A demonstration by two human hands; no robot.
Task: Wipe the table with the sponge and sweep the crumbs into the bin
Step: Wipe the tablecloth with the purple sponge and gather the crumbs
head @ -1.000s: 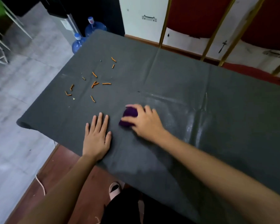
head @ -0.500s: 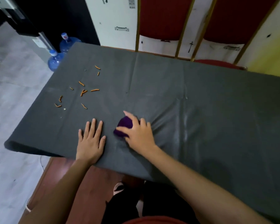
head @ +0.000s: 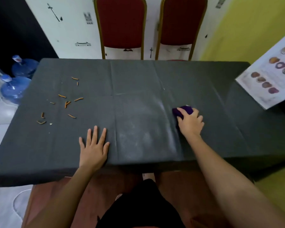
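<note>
A dark grey cloth covers the table (head: 138,76). My right hand (head: 190,123) presses a purple sponge (head: 183,111) onto the cloth, right of centre; only the sponge's far part shows past my fingers. My left hand (head: 94,148) lies flat on the cloth near the front edge, fingers spread, holding nothing. Several orange stick-shaped crumbs (head: 67,102) are scattered over the left part of the table, well left of the sponge. Pale wiping streaks mark the cloth between my hands. No bin is in view.
Two red chairs (head: 122,25) with gold frames stand behind the far edge. Two blue water bottles (head: 14,88) sit on the floor at the left. A printed sheet with food pictures (head: 270,74) overhangs the table's right end.
My right hand has slid the sponge to the right across the cloth, away from my left hand. The left hand stays flat. The view has swung right and up.
</note>
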